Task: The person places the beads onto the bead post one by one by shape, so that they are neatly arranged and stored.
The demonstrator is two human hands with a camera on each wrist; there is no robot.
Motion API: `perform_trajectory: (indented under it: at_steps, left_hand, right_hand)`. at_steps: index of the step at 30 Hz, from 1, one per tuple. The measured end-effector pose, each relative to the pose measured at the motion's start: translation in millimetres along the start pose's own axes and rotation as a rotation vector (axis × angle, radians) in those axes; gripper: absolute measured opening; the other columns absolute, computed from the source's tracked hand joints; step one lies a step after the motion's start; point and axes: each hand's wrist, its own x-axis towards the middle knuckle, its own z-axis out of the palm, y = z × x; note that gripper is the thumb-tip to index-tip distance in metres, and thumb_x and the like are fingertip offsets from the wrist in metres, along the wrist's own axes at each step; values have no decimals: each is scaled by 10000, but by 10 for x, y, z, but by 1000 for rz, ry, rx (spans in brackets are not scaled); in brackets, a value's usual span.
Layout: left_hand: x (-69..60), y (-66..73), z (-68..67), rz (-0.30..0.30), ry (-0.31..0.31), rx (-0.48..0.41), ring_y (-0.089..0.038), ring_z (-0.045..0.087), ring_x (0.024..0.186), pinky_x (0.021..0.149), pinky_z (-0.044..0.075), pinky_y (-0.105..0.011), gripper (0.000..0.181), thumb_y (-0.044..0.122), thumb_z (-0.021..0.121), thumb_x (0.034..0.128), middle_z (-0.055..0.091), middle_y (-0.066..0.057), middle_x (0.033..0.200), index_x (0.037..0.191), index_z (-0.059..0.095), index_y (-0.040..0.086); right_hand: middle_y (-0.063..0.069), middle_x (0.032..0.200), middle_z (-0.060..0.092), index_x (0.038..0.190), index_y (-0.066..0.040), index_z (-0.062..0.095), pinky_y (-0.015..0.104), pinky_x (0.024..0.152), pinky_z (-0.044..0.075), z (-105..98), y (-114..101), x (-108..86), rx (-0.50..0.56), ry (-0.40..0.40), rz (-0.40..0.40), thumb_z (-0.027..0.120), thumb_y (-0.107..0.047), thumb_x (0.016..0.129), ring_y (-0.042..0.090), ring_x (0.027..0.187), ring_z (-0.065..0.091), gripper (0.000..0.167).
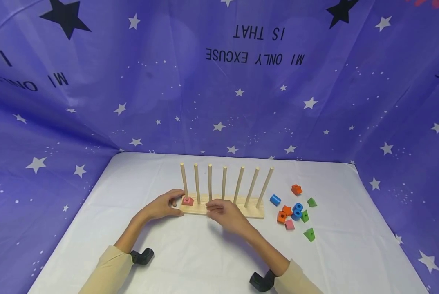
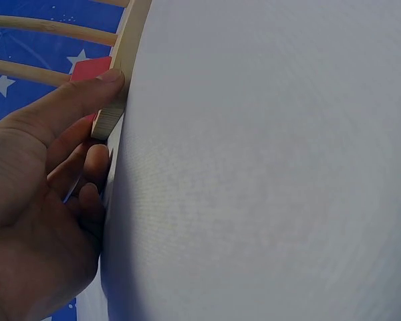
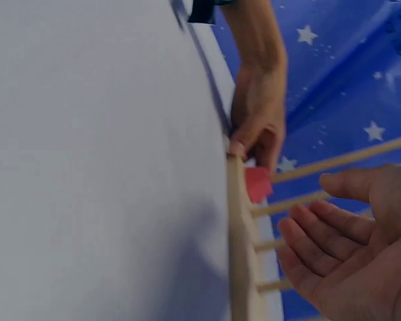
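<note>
A wooden peg board (image 1: 250, 212) with several upright pegs stands on the white table. My left hand (image 1: 163, 205) grips its left end. In the left wrist view the thumb (image 2: 87, 99) lies on the board's front edge, and the other fingers curl around the end. A pinkish-red block (image 1: 187, 201) sits at the foot of the leftmost peg, close to that hand. Over the front of the board's middle hovers my right hand (image 1: 227, 215). Its palm (image 3: 367, 274) faces the pegs in the right wrist view, fingers loosely extended, holding nothing.
Loose blocks lie right of the board: a blue cylinder (image 1: 275, 199), other blue pieces (image 1: 296, 215), orange star-shaped ones (image 1: 296, 189), a pink block (image 1: 290, 224) and green triangular ones (image 1: 309, 234). A purple starry cloth (image 1: 190, 102) hangs behind and beside the table.
</note>
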Motion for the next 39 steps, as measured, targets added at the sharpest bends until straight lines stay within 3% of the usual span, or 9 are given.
perform_trajectory:
  at_steps: [5, 10, 14, 22, 33, 39]
  left_hand:
    - [-7, -3, -8, -8, 9, 6, -200, 473, 880, 830, 386, -393, 785, 186, 844, 797, 481, -177, 1331, 1444, 465, -49]
    - [-15, -6, -14, -10, 9, -11, -205, 475, 879, 813, 391, -369, 786, 172, 844, 797, 479, -179, 1324, 1441, 459, -61]
    - [-15, 1, -22, -5, 14, -3, -207, 476, 884, 823, 389, -371, 782, 170, 842, 796, 477, -186, 1336, 1438, 463, -63]
    - [0, -1, -32, 3, 16, 2, -213, 475, 884, 811, 391, -374, 767, 187, 846, 794, 486, -172, 1312, 1429, 485, -45]
    - [0, 1, -17, 2, 14, -4, -211, 466, 887, 810, 385, -369, 763, 171, 844, 790, 504, -157, 1266, 1426, 483, -46]
    - [-6, 6, 0, 10, 5, -2, -215, 467, 887, 797, 387, -338, 754, 165, 840, 798, 500, -159, 1268, 1425, 481, -49]
  right_hand:
    - [131, 1075, 707, 1125, 13, 702, 382, 882, 521, -405, 73, -351, -103, 142, -35, 685, -38, 926, 221, 977, 675, 207]
    - [71, 1039, 717, 1081, -36, 719, 440, 861, 524, -817, 255, -709, -243, 307, -8, 744, -5, 870, 225, 968, 683, 215]
    - [59, 1016, 724, 1075, -40, 720, 438, 791, 537, -1105, 405, -971, -352, 371, 14, 772, 2, 840, 248, 935, 686, 244]
    - [108, 1086, 696, 1101, -39, 712, 501, 847, 517, -1414, 626, -1293, -467, 347, 95, 778, -45, 853, 330, 1007, 662, 256]
    - [155, 1144, 671, 1112, -12, 717, 560, 937, 452, -1437, 799, -1312, -544, 267, 132, 784, 9, 805, 414, 1134, 591, 314]
    - [106, 1070, 687, 1038, -53, 730, 503, 873, 498, -1471, 774, -1334, -562, 283, 160, 771, 12, 799, 317, 1004, 644, 251]
